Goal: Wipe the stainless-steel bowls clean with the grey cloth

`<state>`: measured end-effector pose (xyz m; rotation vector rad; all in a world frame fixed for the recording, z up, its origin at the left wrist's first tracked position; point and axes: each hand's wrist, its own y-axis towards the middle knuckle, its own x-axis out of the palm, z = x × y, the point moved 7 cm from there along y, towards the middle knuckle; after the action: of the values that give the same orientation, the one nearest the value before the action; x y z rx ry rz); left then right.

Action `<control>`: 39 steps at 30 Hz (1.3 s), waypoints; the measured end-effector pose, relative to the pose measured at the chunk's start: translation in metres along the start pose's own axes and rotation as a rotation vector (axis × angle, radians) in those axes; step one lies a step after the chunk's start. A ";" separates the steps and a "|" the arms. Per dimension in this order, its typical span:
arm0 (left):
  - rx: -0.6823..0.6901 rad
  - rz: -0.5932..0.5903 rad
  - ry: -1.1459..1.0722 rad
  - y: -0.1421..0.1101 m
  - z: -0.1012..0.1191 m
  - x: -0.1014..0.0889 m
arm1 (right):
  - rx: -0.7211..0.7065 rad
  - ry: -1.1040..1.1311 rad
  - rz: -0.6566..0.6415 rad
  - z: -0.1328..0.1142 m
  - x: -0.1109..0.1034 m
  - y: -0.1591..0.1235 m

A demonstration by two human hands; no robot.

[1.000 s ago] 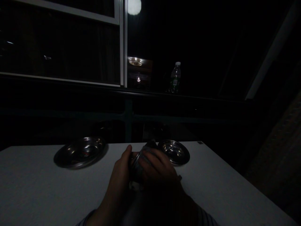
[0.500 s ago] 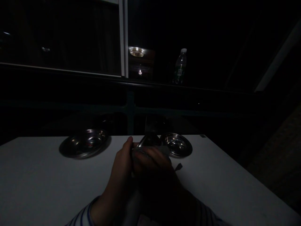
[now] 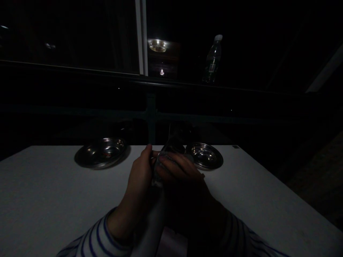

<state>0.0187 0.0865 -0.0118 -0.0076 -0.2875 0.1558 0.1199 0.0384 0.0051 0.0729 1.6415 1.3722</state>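
My left hand (image 3: 139,175) is closed around the left side of a dark, shiny metal dish (image 3: 173,144), its thumb pointing up along the edge. Most of that dish is hidden by my hands and the dim light, so its full shape cannot be made out. My right hand (image 3: 180,173) presses a greyish cloth (image 3: 158,170) against it with bent fingers. The hands are close together above the white table. A small dark tip (image 3: 203,175), perhaps of a utensil, shows just beyond my right hand.
On the white table (image 3: 66,200), a wide steel dish (image 3: 100,155) lies at the back left and a smaller steel dish (image 3: 205,157) at the back right. A pale pink object (image 3: 171,243) is low in front of me. A plastic bottle (image 3: 213,60) stands on the window ledge.
The view has tipped downward, so the table's things sit higher. My right hand has shifted over the metal dish with the cloth, covering more of the dish and the small dark tip.
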 end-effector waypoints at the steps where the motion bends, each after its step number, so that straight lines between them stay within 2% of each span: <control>1: 0.006 0.000 0.017 0.001 0.000 0.000 | -0.006 -0.006 0.015 0.002 -0.001 0.000; 3: 0.016 -0.007 0.062 0.002 0.001 0.000 | 0.074 -0.019 0.052 0.018 -0.006 -0.001; 5: 0.023 -0.024 0.105 0.001 0.002 0.002 | 0.241 -0.006 0.103 0.040 -0.013 -0.004; 7: 0.038 -0.041 0.142 -0.001 0.004 0.003 | 0.308 -0.005 0.108 0.047 -0.015 -0.006; 8: 0.054 -0.041 0.157 -0.001 0.006 0.004 | 0.284 -0.017 0.088 0.043 -0.013 -0.005; 12: 0.063 -0.032 0.140 0.002 0.008 0.002 | 0.012 -0.077 0.037 0.004 -0.002 -0.002; 15: 0.017 -0.029 0.117 0.005 0.003 0.002 | -0.030 -0.085 0.052 0.005 -0.001 -0.003; 19: -0.047 -0.072 0.170 0.004 -0.004 0.006 | 0.326 0.012 0.079 0.051 -0.007 -0.007; 20: -0.051 -0.073 0.168 0.004 -0.005 0.007 | 0.355 0.017 0.084 0.053 -0.008 -0.008; 22: -0.043 -0.052 0.156 0.005 -0.004 0.004 | 0.281 -0.022 0.079 0.042 -0.007 -0.005; 25: -0.004 0.003 0.149 0.006 -0.001 -0.002 | 0.061 -0.090 0.041 0.009 0.001 -0.002; 27: 0.016 0.021 0.129 0.006 0.000 -0.005 | -0.030 -0.110 0.033 -0.001 0.003 -0.002; 29: 0.008 0.009 0.102 0.004 -0.002 -0.004 | 0.016 -0.116 0.029 0.008 0.000 -0.001; 32: -0.034 -0.046 0.102 0.001 -0.006 0.002 | 0.263 -0.068 0.041 0.043 -0.013 -0.003; 34: -0.061 -0.062 0.098 -0.001 -0.009 0.004 | 0.359 -0.039 0.057 0.054 -0.019 -0.005; 36: -0.066 -0.050 0.056 0.000 -0.009 0.003 | 0.316 -0.057 0.046 0.045 -0.018 -0.003; 39: -0.085 -0.039 -0.025 0.002 -0.011 0.001 | 0.108 -0.143 0.013 0.012 -0.007 0.000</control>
<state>0.0227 0.0889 -0.0219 -0.0843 -0.3193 0.1054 0.1318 0.0430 0.0111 0.2402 1.5959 1.2584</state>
